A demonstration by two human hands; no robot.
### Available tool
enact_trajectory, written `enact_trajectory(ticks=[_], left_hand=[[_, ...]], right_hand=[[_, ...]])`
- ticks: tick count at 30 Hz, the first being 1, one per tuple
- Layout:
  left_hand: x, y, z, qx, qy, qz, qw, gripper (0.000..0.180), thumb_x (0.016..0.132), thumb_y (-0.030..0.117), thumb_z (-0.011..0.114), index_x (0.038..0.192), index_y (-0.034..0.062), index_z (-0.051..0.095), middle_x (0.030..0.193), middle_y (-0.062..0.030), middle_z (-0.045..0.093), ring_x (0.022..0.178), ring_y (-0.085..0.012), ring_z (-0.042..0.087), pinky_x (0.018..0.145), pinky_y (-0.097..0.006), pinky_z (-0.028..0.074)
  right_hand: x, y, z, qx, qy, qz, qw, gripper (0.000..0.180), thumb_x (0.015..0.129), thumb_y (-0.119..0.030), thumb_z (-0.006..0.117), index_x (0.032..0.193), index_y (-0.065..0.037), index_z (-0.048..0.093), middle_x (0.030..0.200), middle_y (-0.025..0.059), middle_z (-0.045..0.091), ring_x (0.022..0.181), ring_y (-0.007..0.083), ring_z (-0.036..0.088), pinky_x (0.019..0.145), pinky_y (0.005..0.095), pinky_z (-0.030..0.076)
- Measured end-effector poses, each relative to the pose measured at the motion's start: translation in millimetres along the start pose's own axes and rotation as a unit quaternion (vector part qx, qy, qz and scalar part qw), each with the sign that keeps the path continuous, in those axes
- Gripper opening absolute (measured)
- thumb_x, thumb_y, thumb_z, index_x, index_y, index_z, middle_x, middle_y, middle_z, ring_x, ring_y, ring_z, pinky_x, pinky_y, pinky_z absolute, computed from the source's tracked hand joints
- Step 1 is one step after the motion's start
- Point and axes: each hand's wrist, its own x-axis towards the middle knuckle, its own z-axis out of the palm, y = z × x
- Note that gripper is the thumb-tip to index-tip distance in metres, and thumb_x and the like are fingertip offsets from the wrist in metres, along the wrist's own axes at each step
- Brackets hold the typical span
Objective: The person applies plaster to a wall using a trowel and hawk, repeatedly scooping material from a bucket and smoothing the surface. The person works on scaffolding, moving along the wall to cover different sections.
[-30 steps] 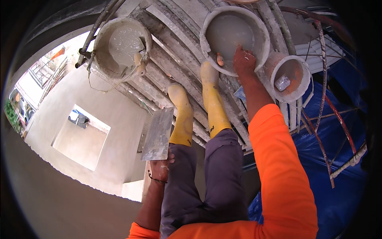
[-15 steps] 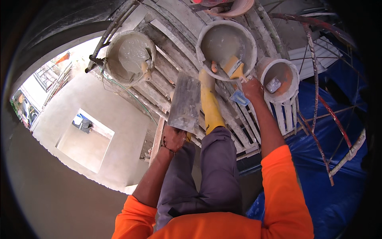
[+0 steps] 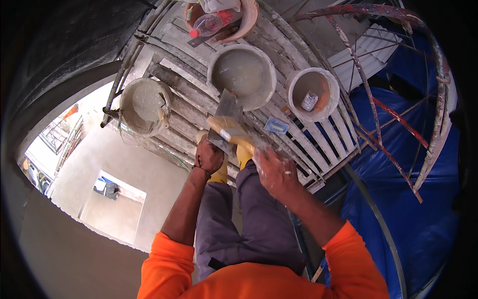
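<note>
My left hand (image 3: pixel 209 157) is closed round the hidden grip of a flat steel plastering trowel (image 3: pixel 228 107), its blade pointing away from me. My right hand (image 3: pixel 276 172) grips the handle of a wide paintbrush (image 3: pixel 231 133) with pale bristles. The brush lies across the trowel blade from my view, its bristles over the blade's left edge; whether they touch I cannot tell. Just beyond the blade stands a round bucket (image 3: pixel 272 82) of cloudy grey liquid, with a small orange-brown tip showing at its near rim.
Slatted, plaster-caked planks (image 3: pixel 318 144) lie under my yellow boots. On them stand a left bucket (image 3: pixel 123 107) of grey mix with a wooden-handled tool, a right bucket (image 3: pixel 327 114) holding a clear package, and a blue-white packet (image 3: pixel 276 125). A bottle (image 3: pixel 211 23) rests farther off. Scaffold poles (image 3: pixel 358 74) and blue sheeting (image 3: pixel 398 199) are right.
My right hand has lifted the brush out of the liquid bucket and brought it left and nearer, over the trowel. The view has shifted, showing the bottle and far bucket more fully.
</note>
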Motion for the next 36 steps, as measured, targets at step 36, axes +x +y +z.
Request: enact_trajectory(ticks=[36], left_hand=[[30.1, 2.9, -29.9, 0.195, -0.007, -0.079, 0.978, 0.025, 0.091, 0.019, 0.062, 0.087, -0.0052, 0.069, 0.091, -0.0325, 0.068, 0.092, -0.0496, 0.065, 0.083, -0.054, 0.053]], right_hand=[[-34.1, -14.6, -34.7, 0.051, -0.029, 0.018, 0.998, 0.027, 0.092, -0.008, 0.068, 0.117, -0.001, 0.067, 0.106, 0.0204, 0.067, 0.092, 0.0378, 0.072, 0.076, 0.0440, 0.060]])
